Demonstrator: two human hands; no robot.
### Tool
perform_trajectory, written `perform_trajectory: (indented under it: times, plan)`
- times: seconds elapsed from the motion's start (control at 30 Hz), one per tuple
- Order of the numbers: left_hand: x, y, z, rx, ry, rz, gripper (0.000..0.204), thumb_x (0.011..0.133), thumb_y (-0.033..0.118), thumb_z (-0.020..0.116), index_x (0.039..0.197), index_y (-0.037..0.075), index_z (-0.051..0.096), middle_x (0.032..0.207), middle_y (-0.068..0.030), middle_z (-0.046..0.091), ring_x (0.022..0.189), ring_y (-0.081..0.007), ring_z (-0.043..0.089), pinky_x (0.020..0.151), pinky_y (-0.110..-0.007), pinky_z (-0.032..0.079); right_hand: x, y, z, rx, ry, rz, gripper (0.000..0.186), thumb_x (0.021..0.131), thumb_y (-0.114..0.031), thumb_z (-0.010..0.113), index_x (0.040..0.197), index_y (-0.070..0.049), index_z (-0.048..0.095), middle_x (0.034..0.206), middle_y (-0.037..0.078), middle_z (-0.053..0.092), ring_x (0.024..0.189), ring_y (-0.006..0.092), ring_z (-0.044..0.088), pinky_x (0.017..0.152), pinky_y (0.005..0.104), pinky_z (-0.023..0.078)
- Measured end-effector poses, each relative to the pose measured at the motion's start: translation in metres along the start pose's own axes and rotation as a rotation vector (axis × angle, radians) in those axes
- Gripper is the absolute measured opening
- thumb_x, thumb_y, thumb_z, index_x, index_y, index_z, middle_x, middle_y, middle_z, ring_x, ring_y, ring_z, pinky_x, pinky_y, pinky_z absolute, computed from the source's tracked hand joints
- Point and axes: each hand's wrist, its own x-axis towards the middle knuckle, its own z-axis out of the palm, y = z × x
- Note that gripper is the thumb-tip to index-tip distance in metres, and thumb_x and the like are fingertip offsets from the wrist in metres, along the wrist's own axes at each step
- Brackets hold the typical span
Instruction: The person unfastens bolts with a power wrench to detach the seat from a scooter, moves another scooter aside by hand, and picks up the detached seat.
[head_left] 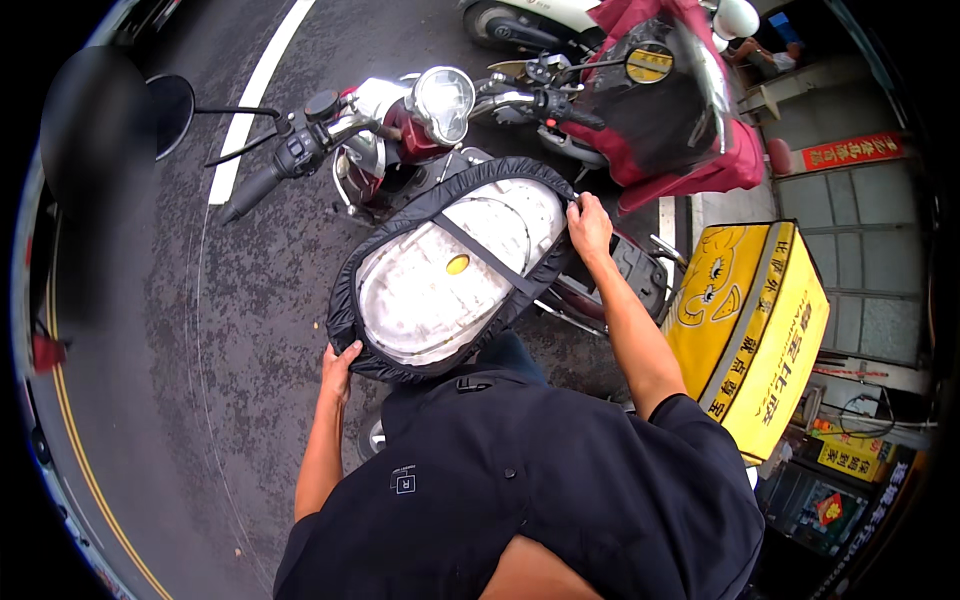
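Note:
Between my two hands is what looks like a motorcycle seat [440,300], turned with its worn white underside toward me. A black cover [347,290] with a gathered edge wraps around its rim. Across the underside runs a black strap [480,252], and a small yellow oval shows near the middle. My left hand [341,370] is closed on the covered rim at the near left end, thumb on top. At the far right end my right hand [591,228] grips the cover's edge, its fingers partly hidden underneath.
Just beyond the seat stands a motorcycle with handlebars [300,150] and a round headlight [443,100]. A scooter with a dark red cover [690,150] is parked farther right. To my right sits a yellow delivery box [770,330]. Painted road lines [265,80] run along the left.

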Motion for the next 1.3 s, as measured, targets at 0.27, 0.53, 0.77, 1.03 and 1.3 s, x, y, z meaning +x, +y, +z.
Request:
perform_trajectory:
  times: [0.27,0.53,0.77,1.03,1.3]
  plan:
    - [0.042,0.001,0.007,-0.133,-0.149,-0.139,0.064,0.081,0.018,0.068,0.133,0.002,0.035,0.127,-0.0109,0.051,0.112,-0.0232,0.052,0.098,-0.039,0.038,0.0,-0.061,-0.139,0.009,0.35,-0.15,0.017,0.085,-0.02,0.056,0.08,-0.004,0.051,0.077,0.016,0.058,0.076,0.0346,0.058,0.066,0.0434,0.045]
    - [0.041,0.021,0.038,-0.088,-0.253,-0.098,0.061,0.078,0.025,0.07,0.129,0.006,0.042,0.12,-0.007,0.056,0.11,-0.021,0.053,0.094,-0.037,0.04,-0.004,-0.054,-0.181,-0.04,0.418,-0.058,0.019,0.085,-0.022,0.056,0.083,-0.003,0.051,0.077,0.017,0.059,0.076,0.0364,0.058,0.067,0.0445,0.045]
    - [0.015,0.054,0.043,-0.094,-0.19,0.055,0.054,0.08,0.018,0.067,0.126,0.004,0.043,0.112,-0.0075,0.059,0.105,-0.0187,0.056,0.094,-0.034,0.041,-0.013,-0.002,-0.142,-0.001,0.316,0.1,0.024,0.088,-0.027,0.053,0.087,-0.003,0.054,0.081,0.02,0.061,0.08,0.0381,0.059,0.071,0.0452,0.044]
    - [-0.005,0.055,0.017,-0.051,-0.017,0.061,0.049,0.076,0.014,0.068,0.12,0.004,0.049,0.11,-0.0065,0.061,0.1,-0.0182,0.057,0.092,-0.032,0.041,-0.045,-0.07,-0.089,-0.089,0.196,-0.223,0.023,0.078,-0.015,0.062,0.098,-0.007,0.056,0.1,0.013,0.054,0.097,0.0339,0.05,0.084,0.0422,0.042]
    - [-0.018,0.03,0.023,-0.082,0.001,0.003,0.052,0.076,0.012,0.067,0.122,0.002,0.047,0.111,-0.008,0.06,0.103,-0.0197,0.056,0.093,-0.034,0.041,-0.14,-0.181,0.035,0.141,-0.478,-1.086,0.01,0.074,-0.014,0.053,0.081,-0.009,0.059,0.084,0.007,0.059,0.079,0.0223,0.062,0.064,0.0342,0.051]
